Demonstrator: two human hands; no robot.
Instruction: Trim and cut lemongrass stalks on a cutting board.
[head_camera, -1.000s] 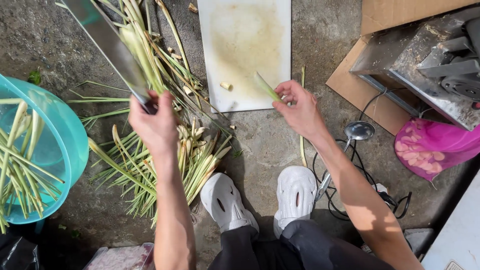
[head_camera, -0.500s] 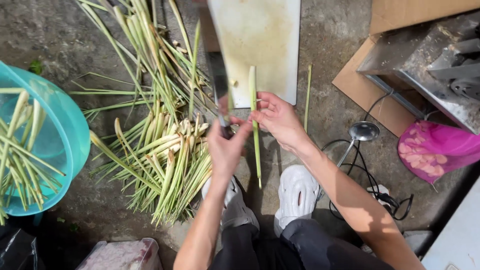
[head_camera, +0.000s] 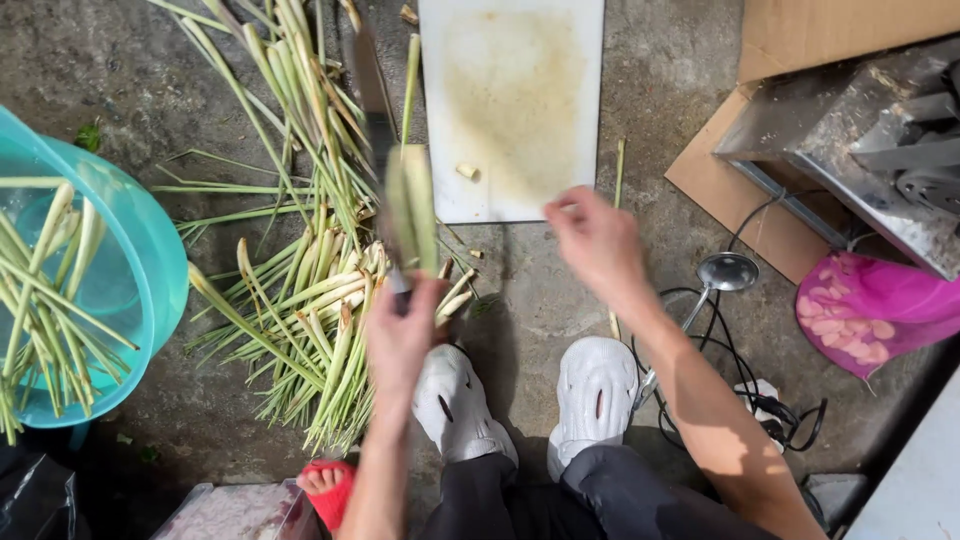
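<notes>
seen from above, squatting on rough, stained grey concrete in hard sunlight: left hand wrapped tight around the handle of a long, dark-bladed knife, fingers clamped together on it, the flat blade running up and away over the ground. pressed against the blade near the handle, a short cut piece of lemongrass stalk, pale green, fibrous and blurred, lying along the steel; whether a fingertip touches it cannot be told. right hand raised near the lower edge of a white plastic cutting board, fingers loosely curled and slightly apart, holding nothing that shows. board rectangular, smooth, yellowed with stains at its middle, one small pale stub resting on it. to the left of the knife, a loose heap of lemongrass stalks, long narrow leaves fanned across the concrete, thick whitish bases bunched together beside the left hand. at the far left, a round turquoise plastic basin, translucent, holding more trimmed stalks. below, two white moulded clogs with vent holes, dark trousers above them. at right, flattened brown cardboard under a dull grey metal machine, a pink plastic bag beside it, a black cable looping past a small steel ladle.
</notes>
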